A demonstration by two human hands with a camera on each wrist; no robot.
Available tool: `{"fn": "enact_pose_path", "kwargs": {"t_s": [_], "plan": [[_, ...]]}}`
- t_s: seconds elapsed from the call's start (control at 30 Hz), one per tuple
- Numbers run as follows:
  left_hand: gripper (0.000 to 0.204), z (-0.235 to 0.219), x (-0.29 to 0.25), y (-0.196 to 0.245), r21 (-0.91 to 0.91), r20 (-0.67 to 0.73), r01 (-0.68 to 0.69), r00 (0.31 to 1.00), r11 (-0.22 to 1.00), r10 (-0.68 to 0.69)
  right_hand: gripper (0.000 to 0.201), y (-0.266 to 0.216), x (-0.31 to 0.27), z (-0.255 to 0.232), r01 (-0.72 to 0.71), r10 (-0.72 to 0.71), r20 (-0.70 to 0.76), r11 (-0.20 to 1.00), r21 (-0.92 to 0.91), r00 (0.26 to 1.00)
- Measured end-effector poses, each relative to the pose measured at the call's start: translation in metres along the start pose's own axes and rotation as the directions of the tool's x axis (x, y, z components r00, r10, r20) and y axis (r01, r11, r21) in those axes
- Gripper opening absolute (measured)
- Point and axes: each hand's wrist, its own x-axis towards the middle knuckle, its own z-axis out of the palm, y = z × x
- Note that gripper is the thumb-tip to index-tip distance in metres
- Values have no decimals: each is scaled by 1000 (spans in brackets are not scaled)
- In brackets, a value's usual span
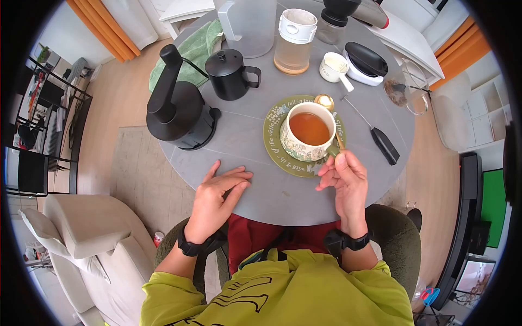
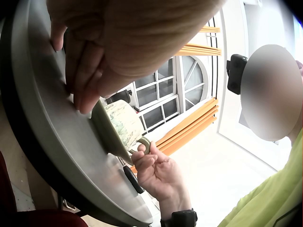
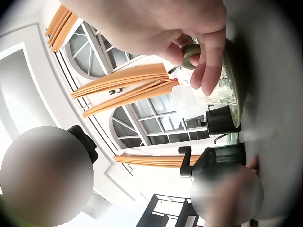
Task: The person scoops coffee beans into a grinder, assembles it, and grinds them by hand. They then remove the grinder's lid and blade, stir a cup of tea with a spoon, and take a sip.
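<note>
A floral teacup [image 1: 298, 148] of reddish-brown tea sits on a green saucer [image 1: 276, 156] with white lettering. My right hand [image 1: 349, 182] pinches the cup's green handle [image 3: 190, 50] between thumb and fingers. Behind the cup, a gold spoon [image 1: 324, 101] lies on the saucer, its handle running down the right side. To the left of the saucer, my left hand [image 1: 216, 196] rests on the grey table, fingers loosely extended and holding nothing. In the left wrist view the cup [image 2: 124, 124] stands upright, with the right hand [image 2: 161, 176] at its handle.
A black hand grinder [image 1: 179, 119] and black lidded pot [image 1: 228, 76] stand at the left, by a green towel [image 1: 198, 46]. Behind are a clear pitcher [image 1: 255, 32] and a white-topped glass jar [image 1: 293, 51]. A small white cup [image 1: 333, 68] and black frother [image 1: 385, 145] lie right.
</note>
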Motion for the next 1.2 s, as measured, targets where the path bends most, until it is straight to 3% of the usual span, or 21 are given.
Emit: {"fn": "enact_pose_path", "kwargs": {"t_s": [0.23,0.53,0.6,0.63,0.73,0.77,0.83,0.93,1.07,1.13,1.2], "plan": [[12,0,0,0,5,-3,-4,1000,1000,4,28,-4,-2,-2,-15,15,-16,999,-48,1000],[13,0,-1,1,16,-3,-8,1000,1000,8,19,-20,-9,-4,-108,114,4,946,-307,993],[13,1,-1,1,17,-5,-11,1000,1000,11,24,-24,-14,0,77,-106,-26,850,-521,994],[13,1,-1,0,16,-8,-12,1000,1000,12,24,-24,-14,-3,76,-106,-27,851,-520,994],[13,1,0,2,25,-6,-23,1000,999,24,31,-30,-9,-19,186,-347,-103,704,-686,932],[13,1,0,2,23,-4,-26,1000,999,26,31,-31,-7,-22,185,-348,-105,702,-687,931],[13,1,0,1,32,-12,-30,999,999,30,33,-30,-4,-27,87,-319,-107,538,-839,942],[13,1,-1,1,35,-15,-33,999,999,33,34,-18,0,-32,94,-262,-47,499,-861,964],[10,1,-1,0,46,-23,-42,999,998,43,30,-14,1,-26,102,-226,-17,502,-859,974],[10,2,-1,0,49,-25,-47,999,998,48,23,-20,2,-22,66,-201,-96,673,-737,975],[12,1,-1,2,46,-20,-39,999,998,40,21,-26,3,-23,85,-237,-136,732,-676,962]]}}
